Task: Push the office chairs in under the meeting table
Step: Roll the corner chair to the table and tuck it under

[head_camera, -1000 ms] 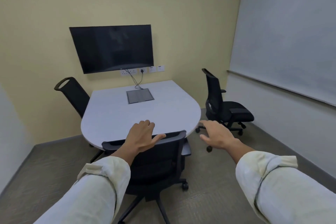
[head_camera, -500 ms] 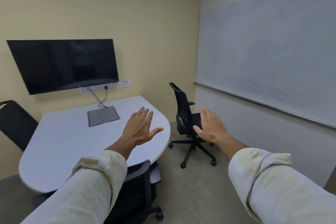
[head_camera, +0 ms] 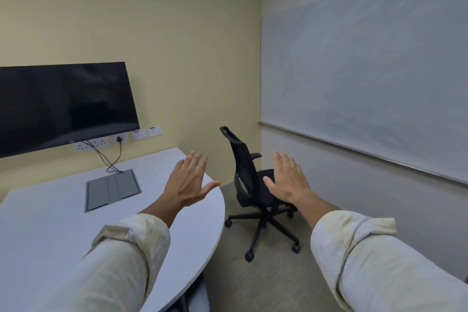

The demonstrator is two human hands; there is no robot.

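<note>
A black office chair (head_camera: pixel 249 185) on castors stands on the carpet to the right of the white meeting table (head_camera: pixel 50 230), its mesh back towards the table and a gap between them. My left hand (head_camera: pixel 188 181) hovers open over the table's rounded right end. My right hand (head_camera: pixel 288 180) is raised open in front of the chair's seat, short of the chair and holding nothing. At the bottom edge, part of a nearer chair (head_camera: pixel 196 296) shows under the table's rim.
A black screen (head_camera: pixel 63 106) hangs on the yellow wall behind the table, with sockets and a cable running to a grey cable box (head_camera: pixel 112 189) in the tabletop. A large whiteboard (head_camera: pixel 367 78) covers the right wall. Carpet lies between the chair and that wall.
My left hand has let go of the near chair's back and both hands have lifted. The view has swung right and closer, towards the chair by the whiteboard.
</note>
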